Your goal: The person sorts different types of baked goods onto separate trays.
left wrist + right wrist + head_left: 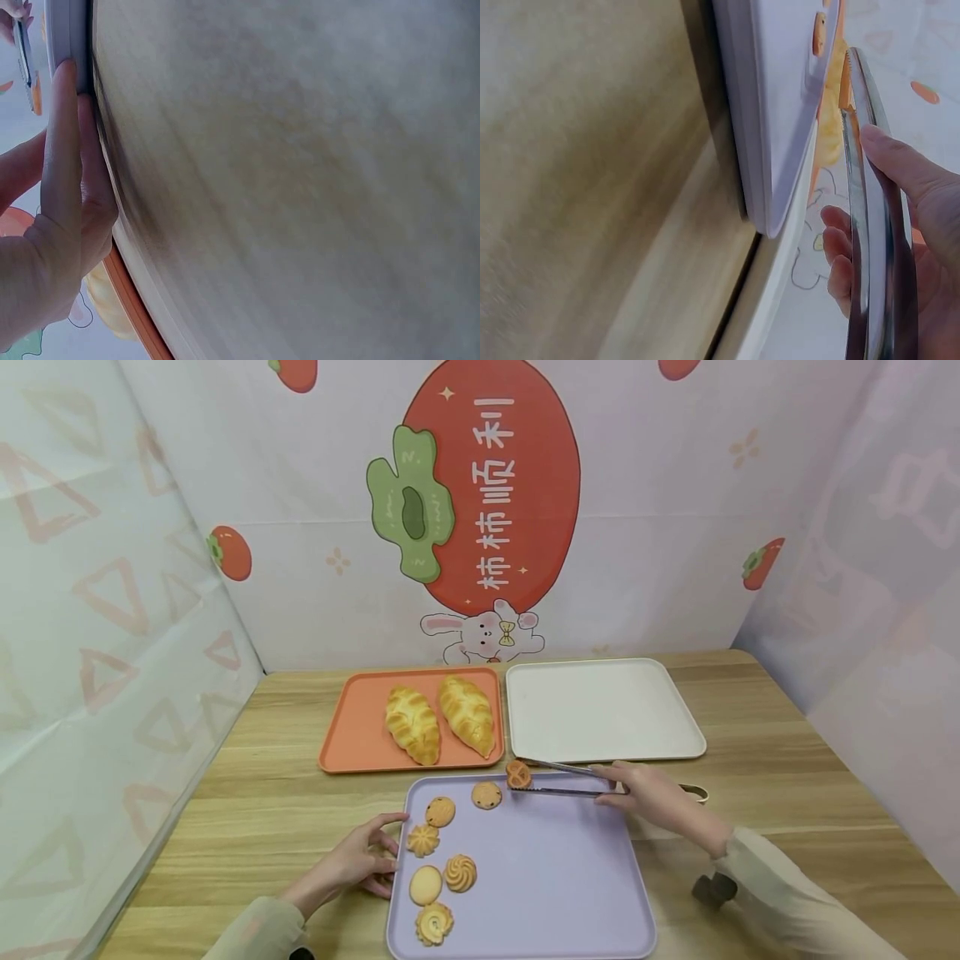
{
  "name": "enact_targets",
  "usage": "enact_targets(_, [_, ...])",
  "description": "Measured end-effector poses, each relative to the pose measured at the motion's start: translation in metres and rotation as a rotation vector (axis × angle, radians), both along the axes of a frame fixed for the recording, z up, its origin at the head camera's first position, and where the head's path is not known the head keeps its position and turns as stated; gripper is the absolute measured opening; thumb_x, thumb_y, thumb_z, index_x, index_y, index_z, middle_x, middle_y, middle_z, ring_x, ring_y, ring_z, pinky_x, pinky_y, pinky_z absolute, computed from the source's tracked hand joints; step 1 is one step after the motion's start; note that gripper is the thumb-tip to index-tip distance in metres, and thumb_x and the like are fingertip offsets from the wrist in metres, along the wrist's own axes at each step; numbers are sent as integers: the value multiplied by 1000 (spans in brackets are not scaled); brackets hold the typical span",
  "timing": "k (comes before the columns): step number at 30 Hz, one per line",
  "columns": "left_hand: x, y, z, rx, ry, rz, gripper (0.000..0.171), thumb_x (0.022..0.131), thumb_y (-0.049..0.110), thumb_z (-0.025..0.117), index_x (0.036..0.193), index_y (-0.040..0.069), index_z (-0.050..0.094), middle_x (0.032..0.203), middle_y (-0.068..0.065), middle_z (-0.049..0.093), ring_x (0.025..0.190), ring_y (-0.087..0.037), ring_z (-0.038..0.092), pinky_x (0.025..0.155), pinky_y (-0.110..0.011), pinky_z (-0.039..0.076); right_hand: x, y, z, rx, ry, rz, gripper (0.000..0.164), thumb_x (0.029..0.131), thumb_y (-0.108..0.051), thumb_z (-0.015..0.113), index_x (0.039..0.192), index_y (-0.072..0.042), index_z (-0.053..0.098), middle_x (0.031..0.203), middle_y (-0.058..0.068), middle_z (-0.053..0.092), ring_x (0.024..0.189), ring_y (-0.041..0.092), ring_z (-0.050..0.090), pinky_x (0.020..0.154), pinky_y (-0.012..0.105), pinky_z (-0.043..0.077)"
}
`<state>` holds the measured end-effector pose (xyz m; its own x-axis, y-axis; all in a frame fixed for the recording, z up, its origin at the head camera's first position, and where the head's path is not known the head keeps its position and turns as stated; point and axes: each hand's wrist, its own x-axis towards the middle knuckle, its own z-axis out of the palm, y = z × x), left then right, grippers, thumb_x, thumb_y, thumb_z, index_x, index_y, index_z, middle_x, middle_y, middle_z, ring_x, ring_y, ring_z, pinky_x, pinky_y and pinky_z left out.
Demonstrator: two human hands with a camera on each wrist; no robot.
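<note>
Tongs (566,792), gripped by the right hand (651,793), pinch a pretzel-shaped cookie (518,774) at the far edge of the lilac tray (547,868); the left hand (358,862), fingers spread, touches its side, I think for steadiness.

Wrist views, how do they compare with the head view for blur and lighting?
Head view: fairly bright, cookies reasonably clear; left wrist view: dimmer, table smeared; right wrist view: table blurred too, tongs catching pale reflections, dark shadow along the purple tray.
</note>
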<state>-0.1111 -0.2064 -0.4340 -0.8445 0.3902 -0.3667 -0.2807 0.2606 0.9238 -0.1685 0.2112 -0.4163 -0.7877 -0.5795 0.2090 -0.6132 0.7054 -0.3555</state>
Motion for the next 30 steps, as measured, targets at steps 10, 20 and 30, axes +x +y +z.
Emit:
enact_targets(10, [1, 1, -1, 10, 3, 5, 67, 76, -16, 54, 134, -4, 24, 89, -15, 45, 58, -20, 57, 51, -40, 57, -35, 15, 8, 5, 42, -75, 42, 75, -23, 67, 109, 1, 60, 67, -10, 49, 52, 1, 35, 44, 17, 33])
enact_targets(20, [2, 0, 0, 19, 4, 10, 67, 75, -15, 54, 134, -3, 24, 89, -15, 45, 58, -19, 57, 51, -40, 57, -67, 30, 2, 22, -17, -145, 42, 78, -20, 65, 109, 6, 58, 62, -3, 51, 51, 9, 37, 46, 20, 32])
enact_targets(30, [1, 1, 0, 12, -5, 14, 68, 75, -15, 55, 134, -3, 24, 88, -14, 46, 58, -18, 57, 51, -39, 57, -80, 36, -2, -1, -5, -170, 39, 77, -18, 66, 106, 7, 60, 60, -1, 51, 53, 11, 39, 47, 23, 36])
